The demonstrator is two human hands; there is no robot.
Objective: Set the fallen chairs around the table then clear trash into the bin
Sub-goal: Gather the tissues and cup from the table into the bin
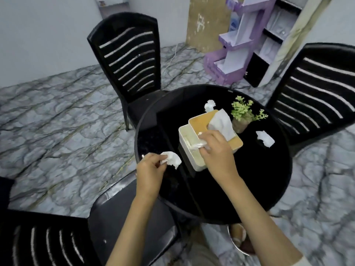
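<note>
A round black table (249,198) has three black slatted chairs upright around it: one at the far left (130,60), one at the right (317,93), one at the near left (80,237). My left hand (149,171) pinches a crumpled white tissue (172,159) at the table's left edge. My right hand (215,150) grips another crumpled tissue (199,145) over the open compartment of a white tissue box (194,143). Two more crumpled tissues lie on the table, one behind the box (209,105) and one at the right (266,138).
A small potted green plant (243,116) stands behind the tissue box. A round metal bin (240,240) sits on the floor under the table's near edge. A purple shelf unit (240,45) stands against the far wall. The floor is grey marble-patterned.
</note>
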